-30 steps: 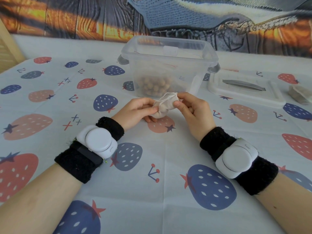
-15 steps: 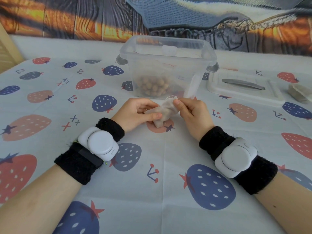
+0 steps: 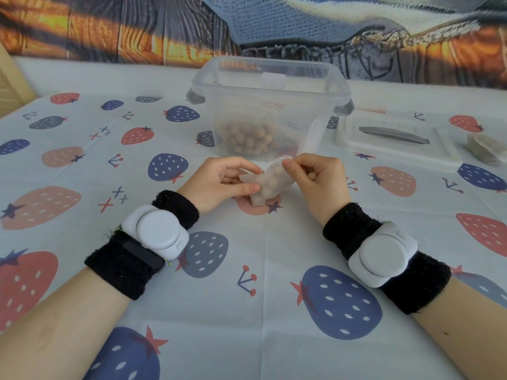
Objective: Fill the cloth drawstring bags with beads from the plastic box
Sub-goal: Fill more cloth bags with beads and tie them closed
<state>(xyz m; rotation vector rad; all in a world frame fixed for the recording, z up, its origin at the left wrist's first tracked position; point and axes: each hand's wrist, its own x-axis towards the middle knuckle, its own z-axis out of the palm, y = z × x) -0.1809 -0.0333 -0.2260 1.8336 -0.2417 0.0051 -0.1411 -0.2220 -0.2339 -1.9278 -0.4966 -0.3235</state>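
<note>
Two forearms are reaching in from the near edge, each wearing one black wristband [image 3: 137, 259] with one white puck-shaped device [image 3: 156, 231]; no writing is showing on either. Between the hands one cloth bag [image 3: 270, 181] is hanging just above the strawberry-print cloth [image 3: 247, 311], bulging with beads. The left hand [image 3: 219, 182] is pinching the bag's lower left corner between thumb and fingers. The right hand [image 3: 315, 176] is pinching the bag's mouth at the top, with one loose bead [image 3: 312, 176] seemingly tucked in its curled fingers. Just beyond stands one clear box [image 3: 271, 105], open, holding a heap of tan beads [image 3: 247, 138]; a pale label on its far wall is too blurred to read. To the right one lid [image 3: 395, 138] is lying flat, and another bag [image 3: 485, 149] is lying by the edge.
</note>
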